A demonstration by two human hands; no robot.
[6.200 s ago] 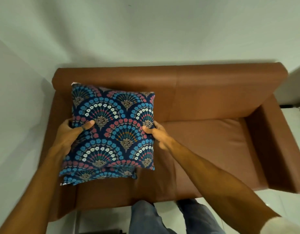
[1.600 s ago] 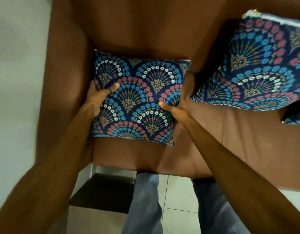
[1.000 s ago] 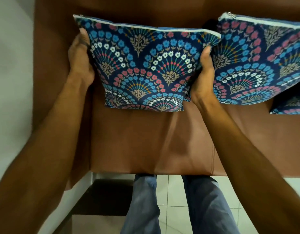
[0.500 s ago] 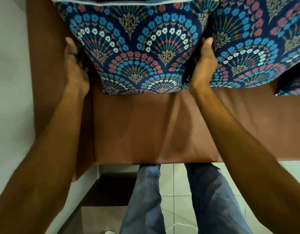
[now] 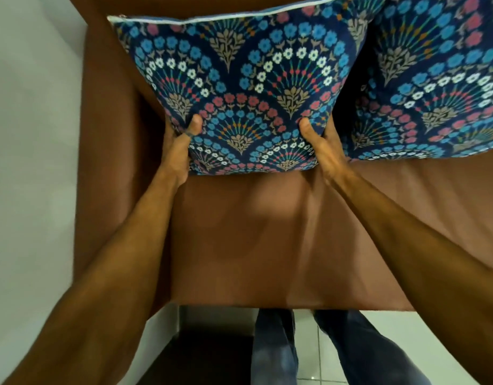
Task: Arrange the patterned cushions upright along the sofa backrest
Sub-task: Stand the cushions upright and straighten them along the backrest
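Observation:
A navy cushion (image 5: 248, 87) with blue, pink and white fan patterns stands upright at the left end of the brown sofa (image 5: 267, 240), its white-piped top edge leaning back toward the backrest. My left hand (image 5: 178, 148) grips its lower left side, thumb on the front face. My right hand (image 5: 320, 145) grips its lower right side the same way. A second matching cushion (image 5: 434, 84) stands upright just to the right, touching the first one. The backrest itself is mostly hidden behind the cushions.
The sofa's left armrest (image 5: 109, 134) runs beside my left arm, with a pale wall (image 5: 31, 162) beyond it. My legs in blue jeans (image 5: 323, 351) stand on a white tiled floor (image 5: 406, 329) at the seat's front edge. A dark object (image 5: 206, 357) sits low left.
My hands have slid down from the cushion's upper sides to its lower corners, thumbs now on the front. The cushion stays upright against the backrest; the view has shifted slightly.

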